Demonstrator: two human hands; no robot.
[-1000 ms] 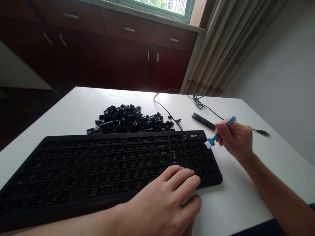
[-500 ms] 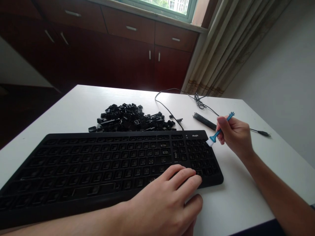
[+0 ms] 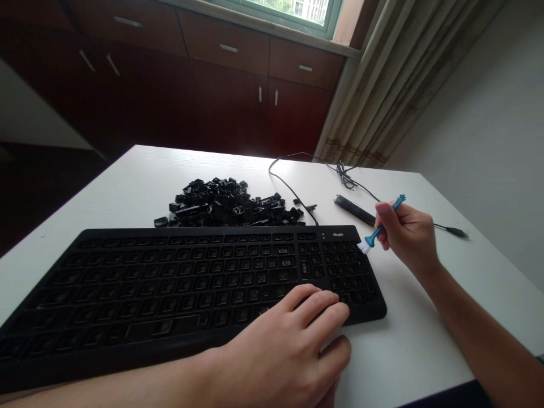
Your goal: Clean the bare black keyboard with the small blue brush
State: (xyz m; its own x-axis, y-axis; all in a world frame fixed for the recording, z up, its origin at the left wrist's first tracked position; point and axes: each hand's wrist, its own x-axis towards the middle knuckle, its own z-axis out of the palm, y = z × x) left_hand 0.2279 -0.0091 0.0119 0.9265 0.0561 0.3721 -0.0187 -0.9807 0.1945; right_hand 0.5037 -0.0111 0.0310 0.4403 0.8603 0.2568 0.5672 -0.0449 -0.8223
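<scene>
A black keyboard point(image 3: 170, 283) with its keycaps taken off lies across the front of the white table point(image 3: 425, 340). My left hand point(image 3: 284, 351) rests on its near right edge, fingers flat on the frame and thumb against the front side. My right hand point(image 3: 408, 232) pinches a small blue brush point(image 3: 378, 229) whose white bristles touch the keyboard's upper right corner. Behind the keyboard sits a pile of loose black keycaps point(image 3: 229, 204).
A black cable point(image 3: 293, 195) runs from the keyboard's back toward the table's far edge and ends in a plug point(image 3: 457, 231) at the right. A black stick-shaped tool point(image 3: 355, 209) lies beside the brush. Dark wood cabinets and a curtain stand behind the table.
The brush tip has shifted slightly up and right along the keyboard's right corner. My left hand has stayed on the keyboard.
</scene>
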